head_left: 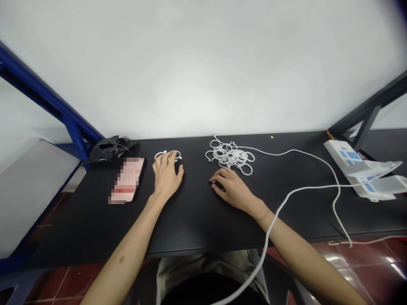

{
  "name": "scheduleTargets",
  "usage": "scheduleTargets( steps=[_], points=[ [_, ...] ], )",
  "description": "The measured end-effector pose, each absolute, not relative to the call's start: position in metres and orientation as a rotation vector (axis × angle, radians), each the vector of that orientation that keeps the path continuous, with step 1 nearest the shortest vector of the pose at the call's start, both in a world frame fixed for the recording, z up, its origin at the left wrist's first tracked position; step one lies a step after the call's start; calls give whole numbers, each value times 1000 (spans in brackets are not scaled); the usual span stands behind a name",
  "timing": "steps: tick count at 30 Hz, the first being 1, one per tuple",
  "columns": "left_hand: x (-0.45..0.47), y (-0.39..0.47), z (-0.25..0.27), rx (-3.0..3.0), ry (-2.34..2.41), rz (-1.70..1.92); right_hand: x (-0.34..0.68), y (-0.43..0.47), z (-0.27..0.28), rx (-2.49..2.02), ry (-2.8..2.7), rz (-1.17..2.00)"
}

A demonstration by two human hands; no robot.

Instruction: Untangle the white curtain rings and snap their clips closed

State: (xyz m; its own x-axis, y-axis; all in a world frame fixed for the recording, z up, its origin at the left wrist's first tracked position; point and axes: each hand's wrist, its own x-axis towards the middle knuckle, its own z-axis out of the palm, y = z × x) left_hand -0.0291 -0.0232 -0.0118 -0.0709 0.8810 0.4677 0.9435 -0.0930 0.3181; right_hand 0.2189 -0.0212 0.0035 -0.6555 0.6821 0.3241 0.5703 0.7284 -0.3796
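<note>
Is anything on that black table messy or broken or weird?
Yes: the black plastic at the far left corner of the table looks crumpled and torn, with a ragged opening. Many white rings lie in a jumbled heap, and a white cable droops across in front of the right forearm. No spill shows.

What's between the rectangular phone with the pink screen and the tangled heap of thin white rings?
In the head view: the person's bare left hand, its fingers over some thin white rings, then a bare stretch of black tabletop.
</note>
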Motion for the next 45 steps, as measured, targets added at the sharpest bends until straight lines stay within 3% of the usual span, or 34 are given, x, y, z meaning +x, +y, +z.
scheduleTargets(
  steps=[12, 41, 45],
  points=[
    [7, -46, -3, -2909, -1607, -990, 217, -25, 10, -825, -2081, 656],
    [13, -48, -9, -2871, -1392, -975, 219, -21, 12, -939, -2037, 890],
    [3, -41, -7, -2691, -1574, -1045, 219, -19, 7, -1015, -2076, 616]
  ],
)
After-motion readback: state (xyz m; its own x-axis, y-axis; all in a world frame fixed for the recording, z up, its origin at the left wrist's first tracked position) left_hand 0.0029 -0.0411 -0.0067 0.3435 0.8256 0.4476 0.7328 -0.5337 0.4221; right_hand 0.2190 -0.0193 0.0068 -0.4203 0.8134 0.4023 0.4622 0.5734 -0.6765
